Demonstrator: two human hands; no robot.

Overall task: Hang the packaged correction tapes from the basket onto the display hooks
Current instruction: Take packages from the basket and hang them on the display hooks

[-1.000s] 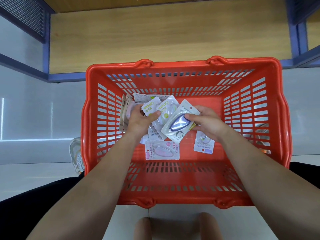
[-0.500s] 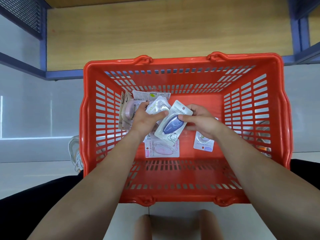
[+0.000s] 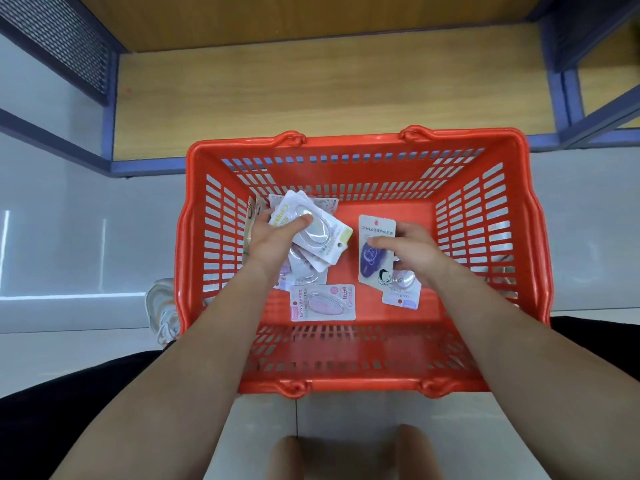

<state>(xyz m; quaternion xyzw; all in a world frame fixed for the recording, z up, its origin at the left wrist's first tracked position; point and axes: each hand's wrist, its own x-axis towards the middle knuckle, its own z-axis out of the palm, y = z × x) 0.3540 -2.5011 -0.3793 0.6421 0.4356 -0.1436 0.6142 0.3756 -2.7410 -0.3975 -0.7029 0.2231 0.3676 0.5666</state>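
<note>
The two hands have drawn apart since half a second ago. The purple correction tape pack (image 3: pixel 375 252), then touching the left hand's bundle, is now clear of it on the right. Inside the red basket (image 3: pixel 346 147), a few spare packs (image 3: pixel 252 211) lean against the left wall. Just beside them the left hand (image 3: pixel 273 239) grasps a fanned bundle of correction tape packs (image 3: pixel 322 237), thumb pressed on the topmost blister. A pink correction tape pack (image 3: pixel 322 303) lies flat on the basket floor between the arms. The right hand (image 3: pixel 414 252) has its grip pinched on the purple pack's edge, above a pale lilac pack (image 3: pixel 401 292) lying on the floor. A wooden shelf (image 3: pixel 311 88) runs beyond the basket.
</note>
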